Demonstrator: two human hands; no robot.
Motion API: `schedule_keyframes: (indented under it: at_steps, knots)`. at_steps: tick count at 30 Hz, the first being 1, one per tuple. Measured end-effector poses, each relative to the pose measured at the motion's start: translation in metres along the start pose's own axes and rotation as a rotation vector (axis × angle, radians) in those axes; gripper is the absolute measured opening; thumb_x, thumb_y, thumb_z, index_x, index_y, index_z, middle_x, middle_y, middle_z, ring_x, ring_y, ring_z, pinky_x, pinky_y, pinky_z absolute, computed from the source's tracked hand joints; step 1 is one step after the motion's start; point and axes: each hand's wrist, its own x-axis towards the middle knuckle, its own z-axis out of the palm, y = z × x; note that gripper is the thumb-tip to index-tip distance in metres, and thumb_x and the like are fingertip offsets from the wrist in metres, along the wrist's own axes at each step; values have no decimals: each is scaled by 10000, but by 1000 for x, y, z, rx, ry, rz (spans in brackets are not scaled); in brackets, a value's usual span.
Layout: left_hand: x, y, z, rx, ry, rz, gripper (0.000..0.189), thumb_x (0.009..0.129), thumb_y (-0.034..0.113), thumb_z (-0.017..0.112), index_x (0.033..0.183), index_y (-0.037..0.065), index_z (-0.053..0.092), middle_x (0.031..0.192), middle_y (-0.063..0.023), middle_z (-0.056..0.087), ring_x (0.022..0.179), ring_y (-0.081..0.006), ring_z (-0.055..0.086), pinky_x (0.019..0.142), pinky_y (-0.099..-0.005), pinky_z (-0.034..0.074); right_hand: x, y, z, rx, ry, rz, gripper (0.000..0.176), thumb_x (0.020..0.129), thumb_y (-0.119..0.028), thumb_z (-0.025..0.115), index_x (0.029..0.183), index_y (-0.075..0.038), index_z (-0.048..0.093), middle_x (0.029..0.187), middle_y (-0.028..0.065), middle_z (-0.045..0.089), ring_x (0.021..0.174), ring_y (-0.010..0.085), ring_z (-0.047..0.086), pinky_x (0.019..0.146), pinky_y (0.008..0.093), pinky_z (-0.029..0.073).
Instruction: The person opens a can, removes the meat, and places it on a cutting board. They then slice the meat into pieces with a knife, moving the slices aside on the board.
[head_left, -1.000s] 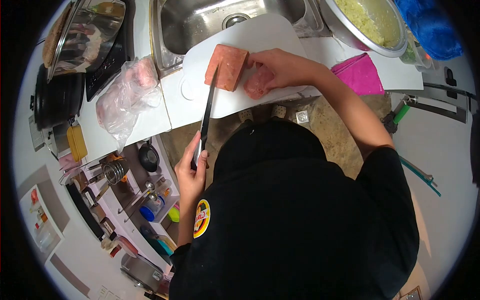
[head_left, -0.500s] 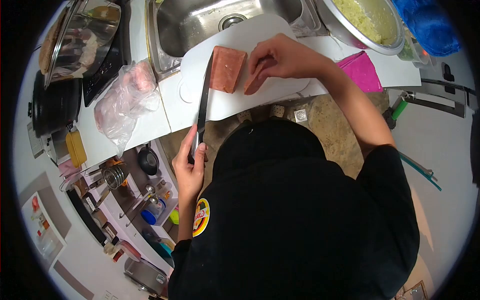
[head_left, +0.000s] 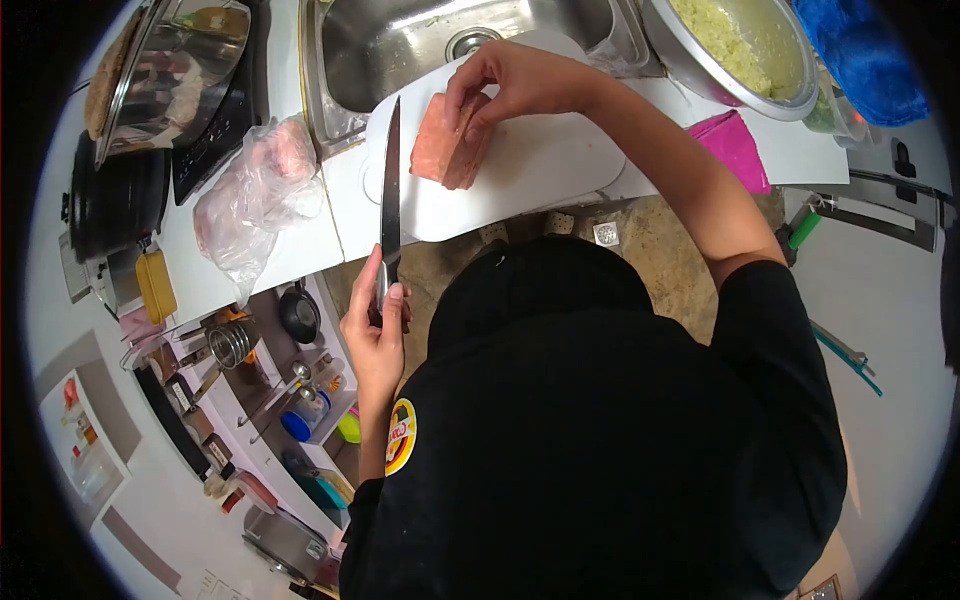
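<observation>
My left hand [head_left: 375, 332] is closed around the handle of a long kitchen knife [head_left: 391, 190]. Its blade points away from me, just left of a pink block of meat [head_left: 434, 146] that looks like luncheon meat. The block rests on a white cutting board [head_left: 565, 155]. My right hand [head_left: 515, 82] grips the block from above, fingertips on its top and right side. A seam near the block's right side suggests a slice pressed against it, partly hidden by my fingers.
Behind the board is a steel sink [head_left: 400, 55]. A metal bowl of shredded pale green vegetable [head_left: 735, 50] stands at the back right, near a magenta cloth [head_left: 735, 150]. Left of the board lies a plastic bag of raw meat [head_left: 255, 200], beside a dark cooktop [head_left: 210, 150].
My right hand has moved left, bringing the slice it held apart back against the block, which it now grips. The knife has shifted left, off the block's edge.
</observation>
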Motion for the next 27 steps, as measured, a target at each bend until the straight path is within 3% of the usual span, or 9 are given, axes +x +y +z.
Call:
schedule_keyframes:
  at_steps: [5, 14, 17, 21, 27]
  knots:
    - [-4, 1, 4, -28, 14, -39, 468, 981, 69, 571, 1441, 97, 487, 835, -28, 653, 629, -43, 532, 556, -201, 445, -1, 4, -5, -80, -2, -27, 189, 702, 24, 733, 883, -25, 723, 849, 25, 690, 877, 128, 622, 935, 294, 460]
    - [-6, 8, 9, 14, 37, -45, 476, 977, 65, 574, 1443, 103, 487, 823, -25, 650, 618, -43, 529, 548, -205, 447, -1, -18, -3, -363, 2, -45, 232, 684, 26, 729, 884, -92, 733, 905, 30, 635, 959, 168, 574, 840, 310, 466]
    - [-6, 11, 11, 10, 19, -58, 479, 971, 65, 582, 1440, 116, 496, 819, -25, 648, 614, -46, 528, 550, -210, 452, -3, -22, 1, -405, -14, 13, 234, 693, 27, 726, 889, -102, 731, 912, 39, 615, 924, 178, 595, 795, 309, 481]
    - [-2, 9, 16, 26, -34, -69, 467, 963, 63, 595, 1420, 131, 527, 829, -20, 646, 626, -44, 522, 562, -213, 452, -12, -21, 4, -538, 44, -133, 215, 711, 34, 721, 881, -99, 729, 929, 46, 588, 856, 186, 623, 755, 310, 497]
    - [5, 10, 22, 86, -84, -44, 433, 945, 58, 616, 1373, 93, 562, 1131, -100, 700, 705, -49, 543, 617, -225, 460, -16, -19, 5, -531, 45, -161, 206, 737, 51, 711, 904, -69, 725, 888, 49, 589, 819, 182, 636, 778, 307, 521]
